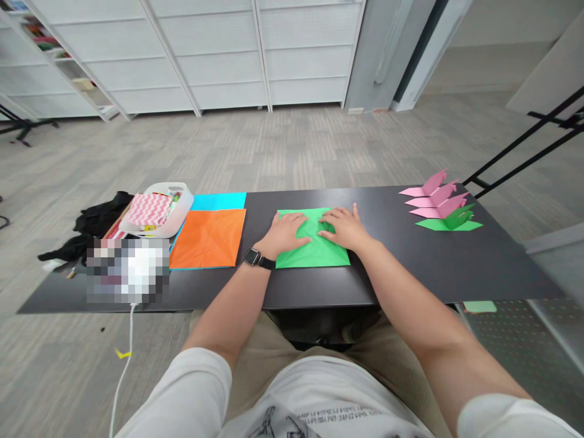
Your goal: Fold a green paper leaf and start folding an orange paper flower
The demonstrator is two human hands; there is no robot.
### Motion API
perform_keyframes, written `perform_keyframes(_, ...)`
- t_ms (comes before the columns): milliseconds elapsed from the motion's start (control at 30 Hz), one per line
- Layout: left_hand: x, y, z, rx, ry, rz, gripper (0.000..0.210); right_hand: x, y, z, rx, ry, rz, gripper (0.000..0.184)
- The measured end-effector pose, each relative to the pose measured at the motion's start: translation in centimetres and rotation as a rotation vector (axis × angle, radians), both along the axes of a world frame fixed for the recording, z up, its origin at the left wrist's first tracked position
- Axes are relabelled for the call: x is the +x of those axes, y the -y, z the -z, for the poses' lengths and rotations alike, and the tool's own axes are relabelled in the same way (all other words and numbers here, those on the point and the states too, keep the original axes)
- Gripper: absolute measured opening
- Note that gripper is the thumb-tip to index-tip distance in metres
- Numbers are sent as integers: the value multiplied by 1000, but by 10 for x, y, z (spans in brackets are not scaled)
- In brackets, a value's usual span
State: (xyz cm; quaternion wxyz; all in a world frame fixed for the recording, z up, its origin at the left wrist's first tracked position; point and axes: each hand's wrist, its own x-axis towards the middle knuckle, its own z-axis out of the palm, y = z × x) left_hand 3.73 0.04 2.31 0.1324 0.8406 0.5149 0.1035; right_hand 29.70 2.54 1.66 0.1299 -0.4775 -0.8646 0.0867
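A green sheet of paper (314, 252) lies flat on the dark table in front of me, with faint creases across it. My left hand (288, 234), with a black watch (252, 257) at the wrist, rests palm down on the sheet's left part, fingers spread. On its upper right part lies my right hand (345, 227), also palm down with the fingers apart. Both hands touch the paper without gripping it, and they cover some of its surface.
An orange sheet stack (207, 238) lies to the left, with blue paper (219, 201) beneath. Farther left are a white basket (182, 210), black cloth (103, 213) and a white cable (131, 328). Pink folded paper birds (437, 198) and a green one (449, 224) stand at the right.
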Motion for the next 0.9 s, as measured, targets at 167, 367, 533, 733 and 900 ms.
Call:
perform_keyframes(167,-33,-7,-8,-72,-48,59,86,18,-11,-1,-28,81,-114,51)
perform_keyframes(367,-62,2,6,-89,40,31,96,27,-11,11,-22,57,-117,55)
perform_keyframes(533,-67,8,6,-111,53,33,97,26,-11,15,-25,54,-102,56)
perform_keyframes(733,-69,10,-2,-155,30,9,104,35,-10,11,-45,28,-60,61)
perform_keyframes(900,-69,9,3,-150,41,3,101,47,-13,8,-104,12,-36,64)
